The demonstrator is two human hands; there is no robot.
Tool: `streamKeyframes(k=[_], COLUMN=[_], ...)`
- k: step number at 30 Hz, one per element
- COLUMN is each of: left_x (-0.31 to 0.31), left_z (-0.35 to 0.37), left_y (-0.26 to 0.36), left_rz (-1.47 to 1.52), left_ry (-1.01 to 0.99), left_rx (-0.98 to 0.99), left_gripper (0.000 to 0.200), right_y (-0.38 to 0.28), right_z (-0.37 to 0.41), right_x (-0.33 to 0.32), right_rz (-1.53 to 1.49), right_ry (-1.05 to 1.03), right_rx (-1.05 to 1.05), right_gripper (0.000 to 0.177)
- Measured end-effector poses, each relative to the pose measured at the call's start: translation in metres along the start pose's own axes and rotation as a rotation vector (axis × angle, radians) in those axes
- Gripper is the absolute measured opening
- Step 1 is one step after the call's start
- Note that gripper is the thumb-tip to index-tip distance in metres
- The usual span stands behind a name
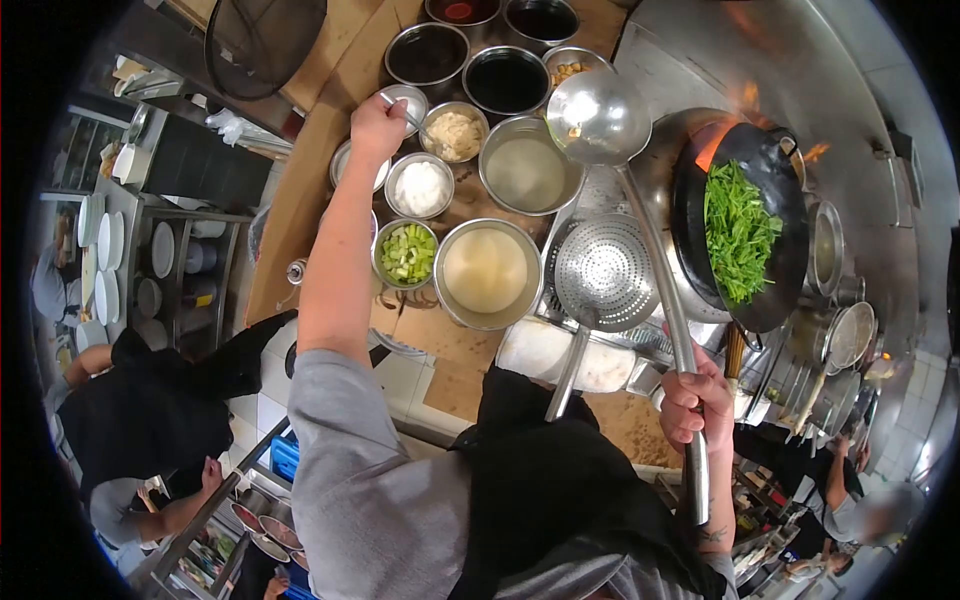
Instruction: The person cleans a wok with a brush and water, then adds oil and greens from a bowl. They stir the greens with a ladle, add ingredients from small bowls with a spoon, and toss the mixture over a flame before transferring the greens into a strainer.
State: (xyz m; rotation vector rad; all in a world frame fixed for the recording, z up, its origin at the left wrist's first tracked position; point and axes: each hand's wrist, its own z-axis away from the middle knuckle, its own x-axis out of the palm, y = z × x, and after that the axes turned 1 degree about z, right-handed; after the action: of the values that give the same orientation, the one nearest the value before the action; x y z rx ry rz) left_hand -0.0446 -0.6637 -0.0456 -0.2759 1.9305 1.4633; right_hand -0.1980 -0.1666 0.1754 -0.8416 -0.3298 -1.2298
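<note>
My left hand [379, 130] is closed on the handle of a small metal spoon [408, 116]. The spoon slants down toward a bowl of pale beige paste [454, 134]. Close by are bowls of white powder [420, 188] and chopped green pieces [407, 254]. My right hand [697, 402] grips the long steel handle of a ladle [598, 118]. The ladle's round bowl hangs beside a pot of cloudy liquid [526, 168], with small bits inside it. To the right, a black wok [694, 240] holds chopped green leaves [740, 232] above the burner.
Flames [750, 95] show behind the wok. A perforated strainer [606, 270] lies left of the ladle handle, near a folded white cloth [565, 355]. Bowls of dark sauce [507, 80] stand at the back. Co-workers [145, 420] are at left and lower right.
</note>
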Motion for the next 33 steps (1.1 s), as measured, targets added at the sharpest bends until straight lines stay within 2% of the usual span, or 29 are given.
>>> streamKeyframes(k=[2,5,8,11,13,16,17,20,21,23,24,25,26,28,29,30,31,32,33], left_x=[0.005,0.012,0.010,-0.002,-0.008,-0.030,-0.033,-0.033,-0.028,-0.012,-0.005,0.009,0.025,0.051,0.052,0.051,0.057,0.062,0.063], left_z=[0.000,-0.001,0.005,0.005,0.000,-0.002,0.000,-0.002,-0.008,-0.002,0.004,0.011,0.019,0.035,0.034,0.029,0.025,0.011,0.002], left_y=[-0.009,-0.033,-0.034,-0.022,-0.001,0.073,0.101,0.135,0.118,0.089,0.071,0.051,0.031,0.002,-0.010,-0.022,-0.033,-0.062,-0.089], left_rz=[0.007,-0.148,-0.006,0.176,0.352,0.583,0.705,0.299,0.208,0.074,0.002,-0.098,-0.199,-0.030,-0.123,-0.207,-0.277,-0.619,-0.778], left_ry=[0.042,0.109,0.216,0.205,0.216,0.071,0.045,0.304,0.380,0.353,0.343,0.329,0.314,0.355,0.363,0.366,0.354,0.171,0.036], left_rx=[-0.028,-0.087,-0.236,-0.308,-0.288,-0.269,-0.208,0.049,0.178,0.154,0.137,0.149,0.159,0.187,0.162,0.141,0.126,0.001,0.084], left_gripper=[0.022,0.028,0.027,0.027,0.028,0.029,0.030,0.031,0.029,0.029,0.028,0.027,0.026,0.032,0.036,0.040,0.043,0.051,0.057], right_y=[0.000,0.000,-0.001,-0.001,-0.002,-0.002,-0.003,-0.004,-0.005,-0.006,-0.008,-0.007,-0.009,-0.021,-0.031,-0.038,-0.042,-0.047,-0.049], right_z=[0.000,0.001,0.005,0.008,0.009,0.006,0.003,-0.006,-0.005,0.004,0.017,0.030,0.048,0.086,0.108,0.127,0.138,0.154,0.167], right_x=[-0.001,-0.002,-0.004,-0.002,-0.001,0.010,0.013,0.016,0.013,0.005,0.002,-0.008,-0.017,-0.020,-0.023,-0.012,-0.016,-0.020,-0.021], right_rz=[-0.013,-0.035,-0.051,-0.010,0.037,0.142,0.156,0.103,-0.002,-0.208,-0.257,-0.397,-0.379,-0.421,-0.232,-0.024,0.092,0.206,0.334], right_ry=[0.001,0.002,0.000,0.016,0.021,0.059,0.056,-0.023,-0.099,-0.254,-0.285,-0.371,-0.435,-0.449,-0.371,-0.126,-0.060,0.032,0.219], right_rx=[0.000,0.004,0.008,0.005,0.000,-0.017,0.000,0.034,0.051,0.093,0.067,0.018,-0.048,-0.183,-0.300,-0.464,-0.556,-0.662,-0.712], right_gripper=[0.057,0.056,0.056,0.055,0.053,0.050,0.048,0.051,0.051,0.052,0.053,0.061,0.064,0.066,0.064,0.065,0.065,0.064,0.063])
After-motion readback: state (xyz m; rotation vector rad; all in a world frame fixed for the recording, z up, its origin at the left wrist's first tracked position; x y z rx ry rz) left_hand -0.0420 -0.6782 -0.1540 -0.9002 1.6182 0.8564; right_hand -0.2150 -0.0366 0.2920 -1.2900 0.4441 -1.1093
